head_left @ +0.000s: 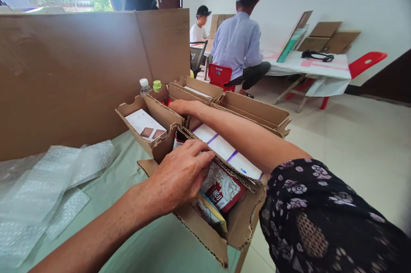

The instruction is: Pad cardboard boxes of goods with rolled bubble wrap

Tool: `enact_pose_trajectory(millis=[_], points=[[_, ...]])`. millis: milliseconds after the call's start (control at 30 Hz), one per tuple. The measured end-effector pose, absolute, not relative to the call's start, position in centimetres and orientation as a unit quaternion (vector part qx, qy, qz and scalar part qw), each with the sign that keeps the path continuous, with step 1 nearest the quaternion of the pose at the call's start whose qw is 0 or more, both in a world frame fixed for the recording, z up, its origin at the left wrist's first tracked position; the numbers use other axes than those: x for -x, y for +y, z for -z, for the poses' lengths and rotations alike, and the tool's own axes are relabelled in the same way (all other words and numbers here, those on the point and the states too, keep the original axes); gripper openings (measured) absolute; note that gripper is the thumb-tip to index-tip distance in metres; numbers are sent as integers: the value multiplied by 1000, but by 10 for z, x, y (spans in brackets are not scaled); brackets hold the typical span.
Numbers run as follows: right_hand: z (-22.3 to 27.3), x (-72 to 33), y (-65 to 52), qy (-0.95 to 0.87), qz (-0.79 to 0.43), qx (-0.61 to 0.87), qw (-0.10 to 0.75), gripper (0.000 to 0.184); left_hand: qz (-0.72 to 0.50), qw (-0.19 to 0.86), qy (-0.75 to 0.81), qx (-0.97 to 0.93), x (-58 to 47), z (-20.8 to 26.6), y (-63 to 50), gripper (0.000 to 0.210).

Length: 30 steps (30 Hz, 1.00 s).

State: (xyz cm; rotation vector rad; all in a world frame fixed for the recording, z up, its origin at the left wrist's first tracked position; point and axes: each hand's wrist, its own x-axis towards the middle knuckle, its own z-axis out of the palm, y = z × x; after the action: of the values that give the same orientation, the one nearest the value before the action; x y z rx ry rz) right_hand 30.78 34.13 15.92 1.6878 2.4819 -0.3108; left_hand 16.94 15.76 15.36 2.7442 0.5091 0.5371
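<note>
My left hand (183, 171) is over the nearest cardboard box (245, 217), its fingers bent down inside. What they hold, if anything, is hidden beneath the hand. In that box lie a dark red printed packet (223, 189) and a yellow packet (210, 213). Stretched farther forward, my right hand (180, 107) dips into another cardboard box (189, 94), close to something red (166, 102). Its fingertips are mostly hidden. Left of it, an open box (138, 138) holds a white carton with brown squares (146, 123). White items with purple lines (221, 146) lie under my right forearm.
Bubble wrap (67, 179) lies on the green-covered table (128, 238) at left. A tall cardboard panel (93, 76) stands behind. A clear bottle (144, 87) and a green-capped one (157, 86) are beyond the boxes. Another person (236, 46) sits farther off, facing away.
</note>
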Motion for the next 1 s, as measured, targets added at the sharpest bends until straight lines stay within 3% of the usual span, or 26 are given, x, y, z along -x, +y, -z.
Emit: enact_pose_trajectory(millis=[233, 433, 633, 733, 1000], points=[[-168, -313, 333, 809, 73, -581, 50, 24, -188, 163, 186, -951, -165, -153, 155, 37], [-210, -365, 337, 737, -56, -672, -50, 47, -190, 165, 184, -950, -163, -153, 154, 33], [-207, -416, 333, 712, 31, -697, 87, 30, -183, 175, 188, -949, -164, -153, 154, 37], [-192, -424, 334, 718, 63, -682, 123, 36, -184, 174, 181, -950, -164, -152, 154, 40], [-188, -427, 346, 734, -12, -677, 48, 34, -184, 169, 188, -950, -163, -149, 153, 36]])
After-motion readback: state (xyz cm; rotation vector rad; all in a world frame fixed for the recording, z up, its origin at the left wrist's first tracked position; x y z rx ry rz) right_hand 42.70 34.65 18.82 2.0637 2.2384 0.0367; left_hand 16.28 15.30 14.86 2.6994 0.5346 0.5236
